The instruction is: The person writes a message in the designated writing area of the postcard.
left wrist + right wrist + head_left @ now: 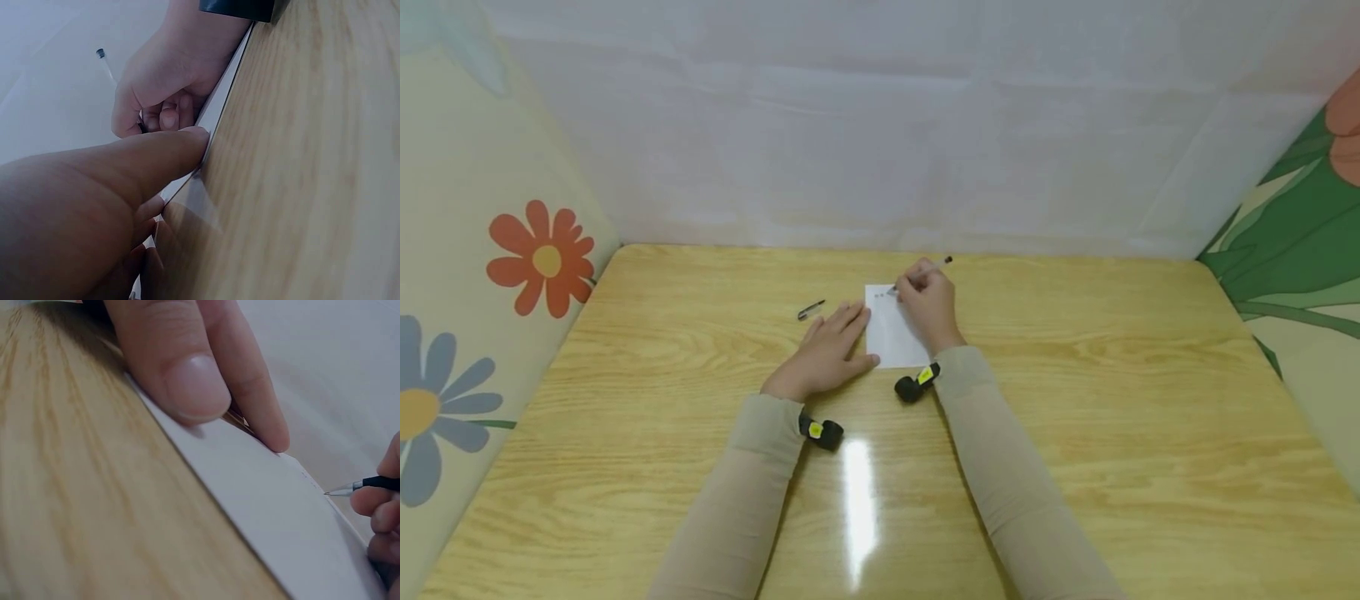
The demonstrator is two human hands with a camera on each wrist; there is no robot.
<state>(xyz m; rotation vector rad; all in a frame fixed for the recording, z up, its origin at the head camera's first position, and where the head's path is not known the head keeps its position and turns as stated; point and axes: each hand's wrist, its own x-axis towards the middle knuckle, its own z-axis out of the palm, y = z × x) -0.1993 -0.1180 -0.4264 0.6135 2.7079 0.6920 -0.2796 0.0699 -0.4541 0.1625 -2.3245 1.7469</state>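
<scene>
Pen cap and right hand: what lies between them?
Fingertips of the left hand, then part of the paper; the head view shows this.

Take the paper sheet (891, 342), on the table (1120, 400), as clock centre. Find the left hand (827, 354) between eight and nine, overlapping its edge; the right hand (936, 308) at two, partly over it, around the pen (937, 267), tip at twelve; the pen cap (811, 311) just past nine; the left wrist camera (822, 432) at seven, the right wrist camera (915, 385) at five; the backdrop (880, 150) behind, at twelve.
</scene>
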